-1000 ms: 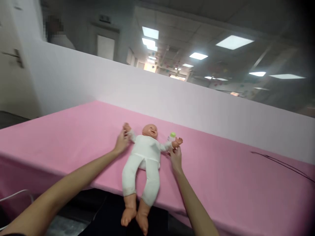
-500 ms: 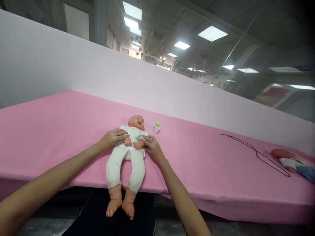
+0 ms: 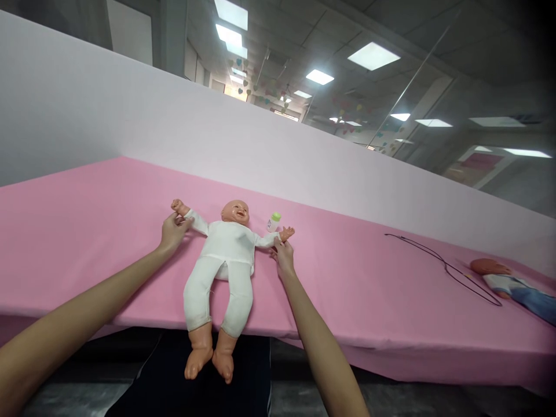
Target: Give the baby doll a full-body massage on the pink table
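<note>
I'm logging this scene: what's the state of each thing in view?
Doll in white: on its back, arms spread
Left hand: holding one arm
Right hand: holding the other
Bottle: capped
Cord: loosely looped
Second doll: lying, partly cut off
Pink cloth: spread
Ceiling lights: lit

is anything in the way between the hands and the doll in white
Nothing visible: the left hand and right hand each hold the doll at an arm. The green-capped bottle sits beyond the sleeve at the right hand, not between.
</note>
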